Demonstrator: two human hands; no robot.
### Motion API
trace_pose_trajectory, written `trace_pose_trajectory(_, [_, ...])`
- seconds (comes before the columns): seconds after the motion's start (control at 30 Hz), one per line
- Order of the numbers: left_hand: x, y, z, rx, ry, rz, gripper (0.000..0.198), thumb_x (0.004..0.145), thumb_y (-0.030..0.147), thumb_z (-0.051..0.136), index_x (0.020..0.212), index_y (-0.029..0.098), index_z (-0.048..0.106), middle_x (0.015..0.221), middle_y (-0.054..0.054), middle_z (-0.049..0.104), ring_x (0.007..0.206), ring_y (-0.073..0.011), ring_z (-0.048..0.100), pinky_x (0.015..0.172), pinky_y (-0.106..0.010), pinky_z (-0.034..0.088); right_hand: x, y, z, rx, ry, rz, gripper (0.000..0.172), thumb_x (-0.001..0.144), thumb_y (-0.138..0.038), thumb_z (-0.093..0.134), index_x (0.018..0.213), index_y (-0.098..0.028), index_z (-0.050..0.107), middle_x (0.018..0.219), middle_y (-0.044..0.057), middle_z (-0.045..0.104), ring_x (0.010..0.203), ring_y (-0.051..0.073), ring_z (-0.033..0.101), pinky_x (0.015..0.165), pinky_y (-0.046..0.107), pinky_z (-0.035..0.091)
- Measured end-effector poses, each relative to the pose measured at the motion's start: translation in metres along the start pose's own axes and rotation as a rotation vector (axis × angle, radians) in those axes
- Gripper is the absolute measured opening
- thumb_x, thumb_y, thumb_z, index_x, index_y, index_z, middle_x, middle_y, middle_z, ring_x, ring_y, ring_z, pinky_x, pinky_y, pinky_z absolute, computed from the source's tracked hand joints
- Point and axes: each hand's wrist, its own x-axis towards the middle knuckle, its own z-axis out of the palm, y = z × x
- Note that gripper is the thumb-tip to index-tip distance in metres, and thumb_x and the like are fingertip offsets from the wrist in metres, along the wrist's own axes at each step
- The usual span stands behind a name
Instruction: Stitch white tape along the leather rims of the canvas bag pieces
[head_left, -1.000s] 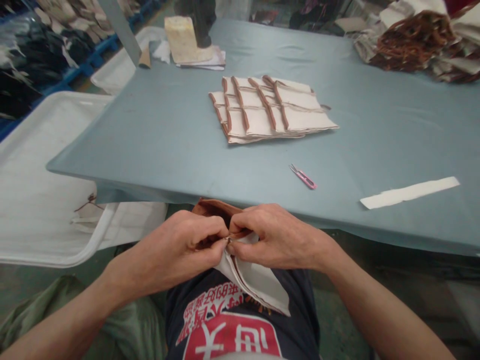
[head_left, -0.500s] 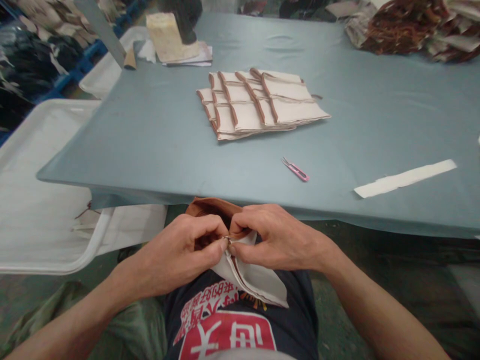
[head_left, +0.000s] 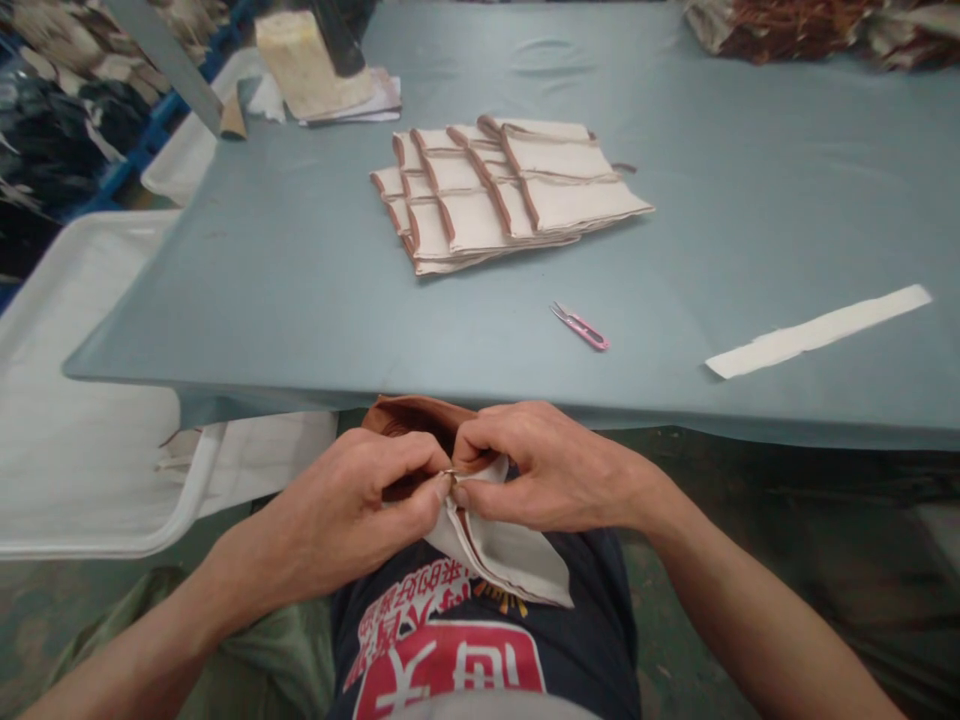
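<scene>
A cream and brown sewn fabric piece (head_left: 517, 555) is held close to my body, just off the table's front edge. My left hand (head_left: 375, 490) pinches it at a seam between thumb and bent fingers. Right beside, almost touching, my right hand (head_left: 517, 465) pinches the same seam from the other side. A small dark bit shows between the fingertips, too small to make out. The brown part (head_left: 420, 410) of the piece rises behind my hands, and its cream end hangs toward my shirt.
Overlapping cream pieces with brown edging (head_left: 480, 200) lie on the blue-green table (head_left: 300, 300). Nearer are pink thread snips (head_left: 581, 327) and a white strip (head_left: 817, 332). A white tub (head_left: 75, 450) stands left. Brown and cream bundles (head_left: 780, 30) sit at the far right.
My view has tilted and shifted slightly, so the table's things appear a little higher or farther left. Both hands keep their pinch on the fabric piece, with hardly any movement.
</scene>
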Motion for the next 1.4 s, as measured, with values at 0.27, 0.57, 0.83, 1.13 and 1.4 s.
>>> trace_pose_trajectory(0.27, [0.006, 0.002, -0.002, 0.025, -0.016, 0.074, 0.027, 0.09, 0.015, 0.05, 0.07, 0.016, 0.068, 0.055, 0.006, 0.053, 0.048, -0.0065, 0.042, 0.047, -0.018, 0.029, -0.003, 0.005, -0.002, 0.02, 0.014, 0.002, 0.01, 0.085, -0.016, 0.072, 0.077, -0.016, 0.065, 0.07, -0.005, 0.059, 0.064, 0.009, 0.049, 0.063, 0.023, 0.031])
trace_pose_trajectory(0.57, [0.008, -0.004, 0.003, -0.142, -0.072, -0.058, 0.028, 0.094, 0.02, 0.047, 0.071, 0.017, 0.063, 0.062, 0.005, 0.055, 0.057, -0.0085, 0.048, 0.053, -0.019, 0.035, -0.003, 0.006, -0.002, -0.042, 0.028, 0.015, 0.01, 0.084, -0.017, 0.073, 0.078, -0.016, 0.066, 0.073, -0.003, 0.061, 0.067, 0.01, 0.052, 0.065, 0.024, 0.031])
trace_pose_trajectory(0.83, [0.004, -0.017, 0.011, -0.216, -0.035, -0.122, 0.04, 0.103, 0.033, 0.044, 0.066, 0.019, 0.049, 0.062, 0.006, 0.044, 0.056, -0.0096, 0.039, 0.051, -0.022, 0.031, 0.001, 0.0, 0.005, -0.154, 0.17, -0.019, 0.01, 0.086, -0.012, 0.069, 0.088, -0.019, 0.062, 0.098, 0.005, 0.072, 0.095, 0.02, 0.063, 0.085, 0.031, 0.045])
trace_pose_trajectory(1.13, [-0.004, -0.014, 0.032, -0.172, 0.325, -0.127, 0.032, 0.102, 0.026, 0.045, 0.075, 0.019, 0.061, 0.069, 0.004, 0.06, 0.057, -0.0112, 0.049, 0.054, -0.022, 0.038, -0.012, -0.006, 0.044, -0.179, 0.398, 0.29, 0.017, 0.097, -0.032, 0.062, 0.085, -0.02, 0.063, 0.082, 0.003, 0.071, 0.076, 0.019, 0.063, 0.07, 0.031, 0.04])
trace_pose_trajectory(1.4, [-0.009, -0.018, 0.047, -0.187, 0.349, -0.169, 0.033, 0.103, 0.029, 0.044, 0.075, 0.019, 0.056, 0.065, 0.003, 0.057, 0.058, -0.0121, 0.05, 0.058, -0.025, 0.039, -0.008, 0.011, 0.06, 0.069, 0.317, 0.178, 0.025, 0.093, -0.027, 0.054, 0.07, -0.021, 0.047, 0.064, -0.004, 0.051, 0.06, 0.011, 0.044, 0.06, 0.027, 0.029])
